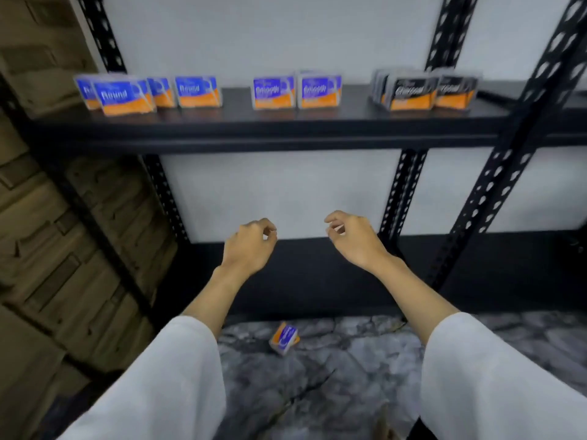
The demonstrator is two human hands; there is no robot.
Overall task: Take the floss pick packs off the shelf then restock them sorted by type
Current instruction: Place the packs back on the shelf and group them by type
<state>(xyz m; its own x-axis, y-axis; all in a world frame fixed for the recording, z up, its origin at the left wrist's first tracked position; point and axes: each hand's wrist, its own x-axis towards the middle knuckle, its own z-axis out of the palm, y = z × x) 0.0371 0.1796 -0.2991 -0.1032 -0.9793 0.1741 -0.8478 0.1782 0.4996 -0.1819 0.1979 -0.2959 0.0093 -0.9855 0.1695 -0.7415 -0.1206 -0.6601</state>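
Nearest, one blue-and-orange pack (284, 338) lies tilted on the marbled floor (349, 360), between two white sleeves. Above it, left hand (247, 246) and right hand (352, 238) hover apart before the lower shelf (317, 281), fingers loosely curled, holding nothing. Farther up, the black shelf (286, 122) carries upright packs in three groups: Round packs (127, 96), at least four; Smooth packs (297, 92), two fronts visible; Charcoal packs (425, 90), two fronts visible, more behind, count unclear.

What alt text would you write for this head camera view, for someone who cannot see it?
Two empty hands, left and right, hang loosely curled below a black shelf holding floss pick packs grouped as Round, Smooth and Charcoal. One blue and orange pack lies on the marbled floor.
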